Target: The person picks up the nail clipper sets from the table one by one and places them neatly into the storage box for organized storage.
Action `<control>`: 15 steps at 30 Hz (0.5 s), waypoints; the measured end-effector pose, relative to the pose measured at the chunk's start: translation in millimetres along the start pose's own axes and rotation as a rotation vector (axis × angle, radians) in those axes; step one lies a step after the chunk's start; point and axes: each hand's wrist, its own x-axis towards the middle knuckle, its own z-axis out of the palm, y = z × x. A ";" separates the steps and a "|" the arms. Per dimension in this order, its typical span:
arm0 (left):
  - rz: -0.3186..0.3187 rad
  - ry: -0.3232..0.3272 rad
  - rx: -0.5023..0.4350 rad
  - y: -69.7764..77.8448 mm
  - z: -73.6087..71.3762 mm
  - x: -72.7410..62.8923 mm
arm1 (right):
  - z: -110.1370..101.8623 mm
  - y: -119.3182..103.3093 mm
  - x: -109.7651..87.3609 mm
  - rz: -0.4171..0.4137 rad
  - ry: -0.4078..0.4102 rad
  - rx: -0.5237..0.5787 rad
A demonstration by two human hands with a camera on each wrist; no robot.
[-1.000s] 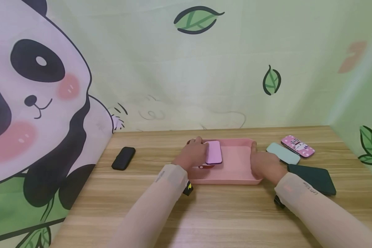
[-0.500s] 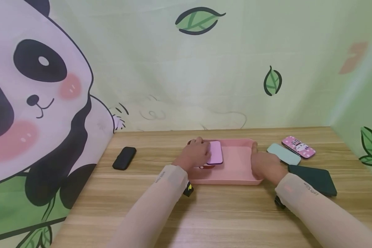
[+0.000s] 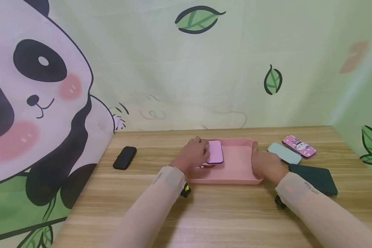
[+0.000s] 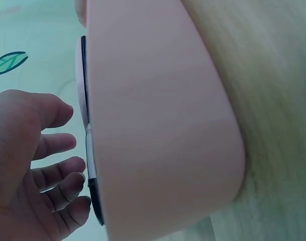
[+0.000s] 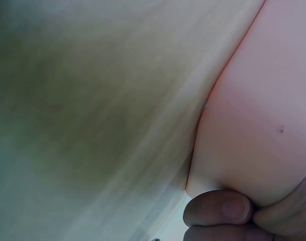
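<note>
A shallow pink tray [image 3: 238, 162] sits on the wooden table. Inside its left part lies a flat pink rounded case [image 3: 215, 152], resting over another flat item [image 3: 208, 166] with a reddish-brown, white-dotted surface, mostly hidden. My left hand [image 3: 194, 151] hovers at the pink case's left side; in the left wrist view its loosely bent fingers [image 4: 60, 178] stand just off the stacked items, with nothing in them. At the tray's right wall, my right hand [image 3: 266, 164] grips the rim; in the right wrist view its curled fingers [image 5: 218, 208] press against the tray wall.
A black rounded flat item [image 3: 125, 158] lies at the left. Right of the tray are a mint flat case [image 3: 284, 153], a pink polka-dot case with a cartoon figure [image 3: 299, 146] and a dark green flat case [image 3: 314, 179]. A printed cloth [image 3: 161, 69] hangs behind the table.
My left hand has drawn slightly left off the pink case, showing a little more of it. The right hand and tray have stayed in place.
</note>
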 end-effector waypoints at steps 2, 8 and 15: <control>-0.008 0.004 -0.002 -0.7 0.6 0.2 | -1.0 -0.1 -0.3 -0.001 0.005 -0.003; -0.047 0.035 -0.020 -4.6 2.0 0.5 | -1.3 0.2 -1.4 -0.012 0.018 0.002; -0.046 0.080 -0.017 -19.5 -1.5 -3.9 | 0.1 0.3 -0.3 -0.016 0.018 -0.001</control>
